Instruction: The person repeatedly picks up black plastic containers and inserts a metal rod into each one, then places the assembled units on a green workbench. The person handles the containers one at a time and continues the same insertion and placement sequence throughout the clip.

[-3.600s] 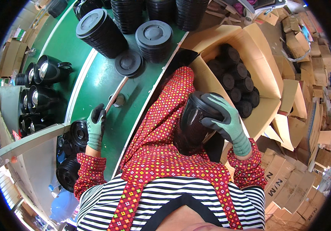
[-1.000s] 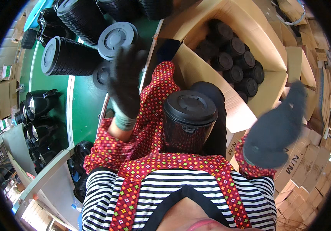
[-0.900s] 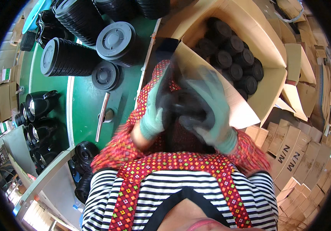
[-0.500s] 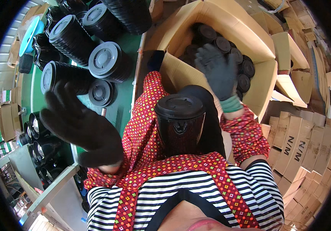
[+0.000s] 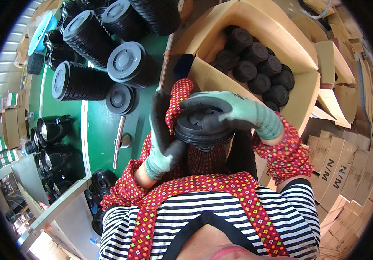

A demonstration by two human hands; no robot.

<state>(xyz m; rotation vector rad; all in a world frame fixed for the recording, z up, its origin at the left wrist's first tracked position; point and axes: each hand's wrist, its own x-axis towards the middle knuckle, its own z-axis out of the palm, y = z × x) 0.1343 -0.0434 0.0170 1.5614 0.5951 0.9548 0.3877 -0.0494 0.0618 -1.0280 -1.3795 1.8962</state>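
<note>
In front of my lap stands a glossy black pot (image 5: 206, 162), its lower side reflecting the red patterned sleeves. A round black lid (image 5: 197, 120) with a ridged rim covers its top. My right hand (image 5: 225, 110), in a green glove with a dark palm, curls its fingers and thumb over the lid from above. My left hand (image 5: 164, 134), gloved alike, is at the left side of the pot with fingers stretched upward and thumb apart. Whether its thumb touches the rim, I cannot tell.
Stacks of black lids (image 5: 128, 63) stand on the green table (image 5: 104, 130) at left, with a metal rod (image 5: 119, 141) near its edge. Glossy black pots (image 5: 54, 130) line its left side. An open carton (image 5: 297, 97) at right holds several black round pieces (image 5: 256, 54). Flattened cartons (image 5: 329, 160) lie beyond.
My right hand has come back from over the carton to the lid. My left hand has swung from above the table to the pot's left side.
</note>
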